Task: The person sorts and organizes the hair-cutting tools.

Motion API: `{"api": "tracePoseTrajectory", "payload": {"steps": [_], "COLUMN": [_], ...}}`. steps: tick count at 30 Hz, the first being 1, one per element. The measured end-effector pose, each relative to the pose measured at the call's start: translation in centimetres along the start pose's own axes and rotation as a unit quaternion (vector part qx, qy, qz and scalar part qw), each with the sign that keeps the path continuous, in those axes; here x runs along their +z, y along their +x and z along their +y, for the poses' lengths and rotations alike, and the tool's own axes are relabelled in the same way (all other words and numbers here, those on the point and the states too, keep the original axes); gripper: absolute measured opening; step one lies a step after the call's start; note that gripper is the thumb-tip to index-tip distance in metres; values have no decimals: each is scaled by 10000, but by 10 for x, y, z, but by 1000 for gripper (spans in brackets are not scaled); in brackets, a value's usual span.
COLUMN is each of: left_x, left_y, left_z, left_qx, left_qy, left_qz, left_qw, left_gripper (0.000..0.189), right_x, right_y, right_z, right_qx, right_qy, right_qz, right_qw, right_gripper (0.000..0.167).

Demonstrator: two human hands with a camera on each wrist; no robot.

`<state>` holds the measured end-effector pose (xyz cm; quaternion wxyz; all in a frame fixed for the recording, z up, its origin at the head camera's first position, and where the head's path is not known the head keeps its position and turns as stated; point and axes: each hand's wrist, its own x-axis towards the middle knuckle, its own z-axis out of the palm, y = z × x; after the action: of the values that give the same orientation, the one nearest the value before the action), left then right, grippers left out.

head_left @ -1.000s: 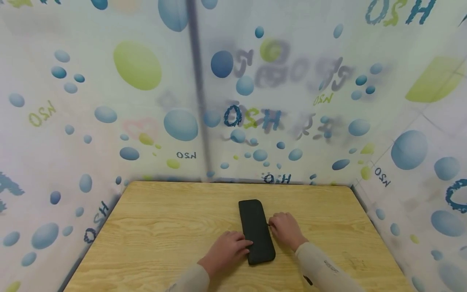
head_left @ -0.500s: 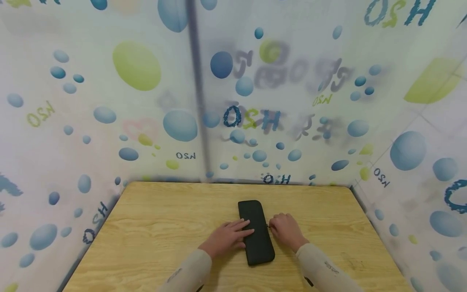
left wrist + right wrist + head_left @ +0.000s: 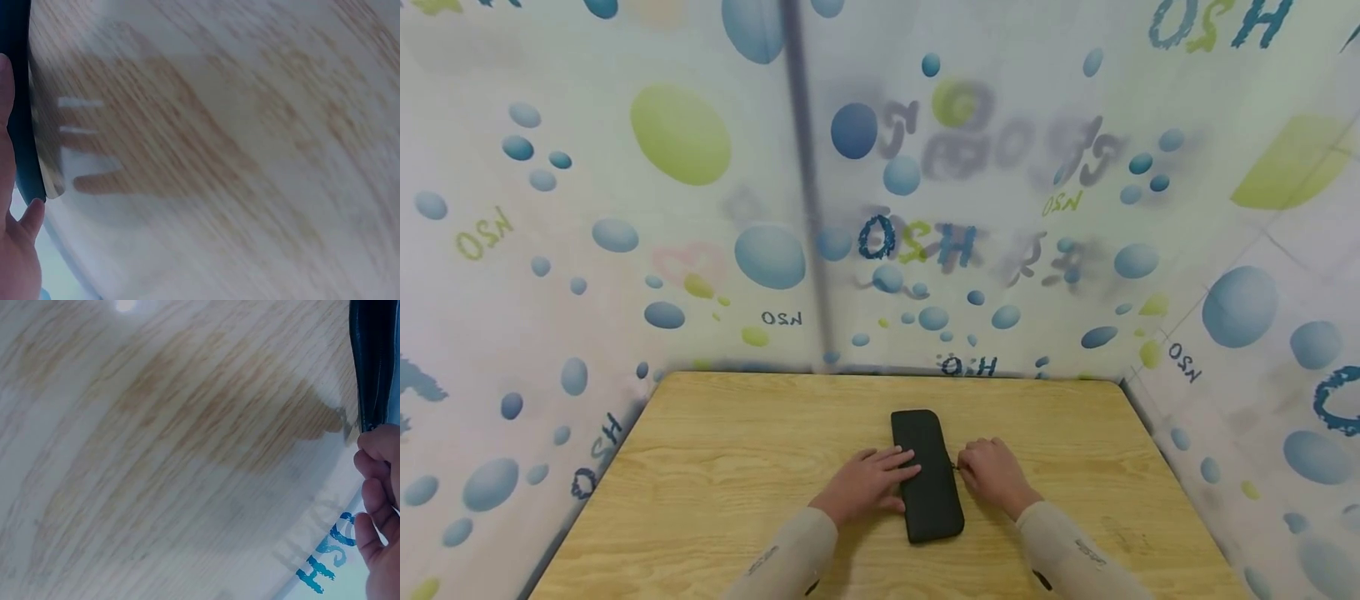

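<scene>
A long black zippered case (image 3: pixel 928 492) with rounded corners lies flat on the wooden table, its long side pointing away from me. Across its left edge my left hand (image 3: pixel 867 485) rests with extended fingers pressing on the top, the thumb near the table side; the left wrist view shows only part of this hand (image 3: pixel 15 231) beside the dark case. At the right edge, my right hand (image 3: pixel 996 473) pinches the small zipper pull (image 3: pixel 956 467) between thumb and curled index finger. In the right wrist view the zipper seam runs along the case's side (image 3: pixel 374 369) down to those fingertips.
The light wood table (image 3: pixel 737 467) carries the case near its middle. Behind and on both sides stand pale walls (image 3: pixel 700 217) printed with blue and green dots and lettering, meeting the table's edges.
My left hand has shifted farther forward along the case, its fingers now flatter on the top. The right hand, still pinching the pull, has moved very slightly toward me and to the right.
</scene>
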<state>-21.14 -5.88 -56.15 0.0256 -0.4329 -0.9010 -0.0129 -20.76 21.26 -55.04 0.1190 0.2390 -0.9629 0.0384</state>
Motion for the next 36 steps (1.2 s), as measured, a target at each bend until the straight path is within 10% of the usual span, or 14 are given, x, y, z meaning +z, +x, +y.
{"api": "tracePoseTrajectory", "payload": {"steps": [36], "left_x": [-4], "left_y": [-4], "left_z": [2], "left_qx": [65], "left_qy": [132], "left_qz": [48], "left_qw": [9999], "left_gripper": [64], "right_x": [-19], "right_y": [-36], "right_z": [-2], "right_qx": [-1124], "right_qy": [345], "right_qz": [-411], "right_qw": [9922], "right_gripper": [13]}}
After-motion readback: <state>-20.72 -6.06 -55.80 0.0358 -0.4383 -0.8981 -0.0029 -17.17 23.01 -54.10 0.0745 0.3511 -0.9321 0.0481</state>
